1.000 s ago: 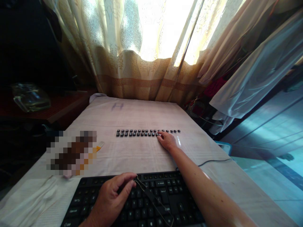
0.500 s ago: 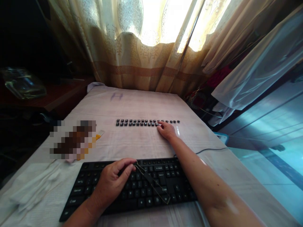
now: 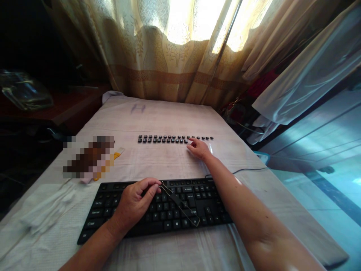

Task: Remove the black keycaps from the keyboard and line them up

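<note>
My left hand [image 3: 139,201] pinches one end of a wire keycap puller [image 3: 177,201] between thumb and fingertips. The puller's long wire loop slants down to the right over a black keyboard [image 3: 203,210]. Some keys at the keyboard's upper left look bare of their caps. Ahead, small black keycaps [image 3: 168,140] lie in two sideways rows on the cloth. My right hand [image 3: 199,148] rests by the right end of the nearer row, thumb and index finger apart with nothing seen between them. My right forearm covers the keyboard's right end.
A pale cloth [image 3: 169,116] covers the table. To the left lie a blurred-out item [image 3: 88,156], a yellow-handled tool [image 3: 117,153] and a white textured cloth [image 3: 50,210]. The keyboard's cable [image 3: 248,169] runs right. Curtains [image 3: 169,81] hang at the back.
My right thumb and index finger have drawn back slightly and parted from the last keycap of the nearer row. My left hand keeps the puller; the view has tilted a little.
</note>
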{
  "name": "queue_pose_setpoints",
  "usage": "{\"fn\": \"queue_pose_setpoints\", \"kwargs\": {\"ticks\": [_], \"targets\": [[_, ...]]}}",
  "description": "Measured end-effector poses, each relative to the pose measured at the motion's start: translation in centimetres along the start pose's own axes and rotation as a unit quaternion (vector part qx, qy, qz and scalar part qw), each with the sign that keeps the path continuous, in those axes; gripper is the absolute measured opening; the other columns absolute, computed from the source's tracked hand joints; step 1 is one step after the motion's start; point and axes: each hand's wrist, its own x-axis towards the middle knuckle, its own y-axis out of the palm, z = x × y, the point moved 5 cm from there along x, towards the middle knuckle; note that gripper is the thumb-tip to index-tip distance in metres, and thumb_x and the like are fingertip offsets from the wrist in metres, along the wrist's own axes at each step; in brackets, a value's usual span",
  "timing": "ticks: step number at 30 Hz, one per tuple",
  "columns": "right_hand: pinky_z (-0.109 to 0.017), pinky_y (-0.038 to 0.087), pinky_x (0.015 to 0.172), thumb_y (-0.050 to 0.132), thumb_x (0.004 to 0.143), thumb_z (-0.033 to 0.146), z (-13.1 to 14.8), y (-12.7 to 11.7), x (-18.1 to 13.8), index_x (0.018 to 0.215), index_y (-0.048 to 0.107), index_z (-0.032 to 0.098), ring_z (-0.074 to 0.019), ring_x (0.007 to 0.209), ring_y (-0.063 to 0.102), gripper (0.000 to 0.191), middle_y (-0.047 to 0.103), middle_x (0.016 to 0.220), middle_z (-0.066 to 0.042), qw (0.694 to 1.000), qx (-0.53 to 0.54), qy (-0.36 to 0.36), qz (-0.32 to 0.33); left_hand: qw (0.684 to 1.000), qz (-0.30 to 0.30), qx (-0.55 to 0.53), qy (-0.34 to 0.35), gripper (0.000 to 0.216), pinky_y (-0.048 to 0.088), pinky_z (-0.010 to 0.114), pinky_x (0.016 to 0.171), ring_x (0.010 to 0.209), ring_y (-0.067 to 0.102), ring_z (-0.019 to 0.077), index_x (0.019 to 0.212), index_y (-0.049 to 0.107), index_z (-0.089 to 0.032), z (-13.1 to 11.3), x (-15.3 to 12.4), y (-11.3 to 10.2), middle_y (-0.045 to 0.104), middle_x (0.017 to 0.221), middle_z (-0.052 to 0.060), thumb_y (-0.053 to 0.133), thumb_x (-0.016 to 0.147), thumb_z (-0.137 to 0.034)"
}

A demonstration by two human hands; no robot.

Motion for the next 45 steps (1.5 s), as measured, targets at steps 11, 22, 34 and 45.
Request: {"fn": "queue_pose_setpoints", "kwargs": {"ticks": [11, 22, 34, 45], "targets": [[-0.033, 0.057, 0.084, 0.06, 0.085, 0.021, 1.2, -2.6, -5.7, 0.116, 0.069, 0.018, -0.0185, 0.091, 0.07, 0.032, 0.074, 0.108, -0.009, 0.992, 0.106, -0.057, -0.038, 1.0, 0.006, 0.009, 0.011, 0.023, 0.054, 0.021, 0.065, 0.065, 0.071, 0.0142, 0.083, 0.07, -0.022, 0.1, 0.1, 0.2, 0.075, 0.069, -0.003, 0.054, 0.091, -0.036], [-0.033, 0.055, 0.082, 0.054, 0.091, 0.02, 5.3, -2.5, -16.4, 0.096, 0.074, 0.021, -0.0188, 0.089, 0.07, 0.02, 0.075, 0.094, -0.006, 0.961, 0.157, -0.227, -0.021, 0.997, -0.004, 0.064, 0.042, 0.023, 0.054, 0.022, 0.062, 0.062, 0.071, 0.0149, 0.083, 0.071, -0.022, -0.4, 0.0, 0.5, 0.074, 0.068, -0.003, 0.053, 0.091, -0.035], [-0.032, 0.048, 0.077, 0.074, 0.078, 0.037, 7.4, -1.9, -19.3, 0.131, 0.057, 0.018, -0.0222, 0.085, 0.066, 0.059, 0.072, 0.094, -0.006, 0.945, -0.026, -0.289, 0.151, 0.964, -0.03, 0.203, 0.167, 0.015, 0.054, 0.031, 0.076, 0.08, 0.069, 0.0187, 0.098, 0.067, -0.019, -1.7, -0.7, 0.9, 0.074, 0.087, 0.003, 0.055, 0.093, -0.027], [-0.031, 0.048, 0.074, 0.058, 0.079, 0.017, 7.2, -1.7, -19.2, 0.134, 0.053, 0.019, -0.0204, 0.08, 0.066, 0.055, 0.072, 0.092, -0.006, 0.947, 0.035, -0.268, 0.173, 0.955, 0.057, 0.247, 0.156, 0.019, 0.046, 0.046, 0.096, 0.108, 0.059, 0.0255, 0.105, 0.071, -0.025, -1.0, -0.7, 2.0, 0.068, 0.112, 0.007, 0.057, 0.093, -0.03]]}}
